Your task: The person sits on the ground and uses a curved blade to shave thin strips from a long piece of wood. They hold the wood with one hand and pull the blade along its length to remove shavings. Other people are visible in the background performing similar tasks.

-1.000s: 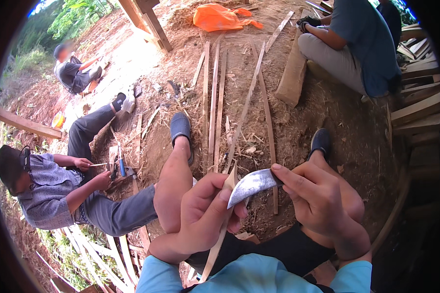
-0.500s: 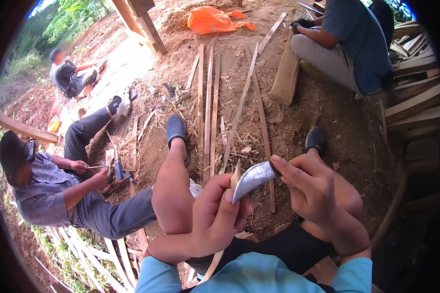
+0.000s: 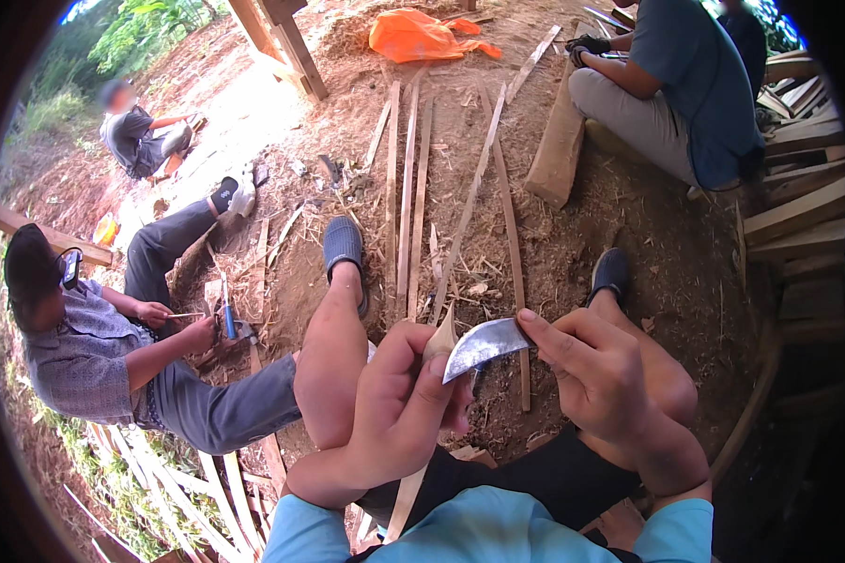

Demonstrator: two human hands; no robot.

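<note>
My left hand is closed round a thin wooden strip. Its pointed pale tip pokes up above my fingers, and its lower length runs down toward my lap. In my right hand is a knife, pinched near the base of its curved, silvery blade; my fingers hide the handle. The blade reaches left across the gap between my hands. Its point is beside my left thumb, close to the strip's tip; whether it touches cannot be made out.
Long wooden strips lie on the dirt ahead, with a squared beam and an orange bag beyond. Co-workers sit at left, far left and far right. Stacked wood lines the right side.
The blade has turned to a flatter angle and swung slightly off the strip. My left hand has shifted a little left, and more of the strip's tip and lower length shows.
</note>
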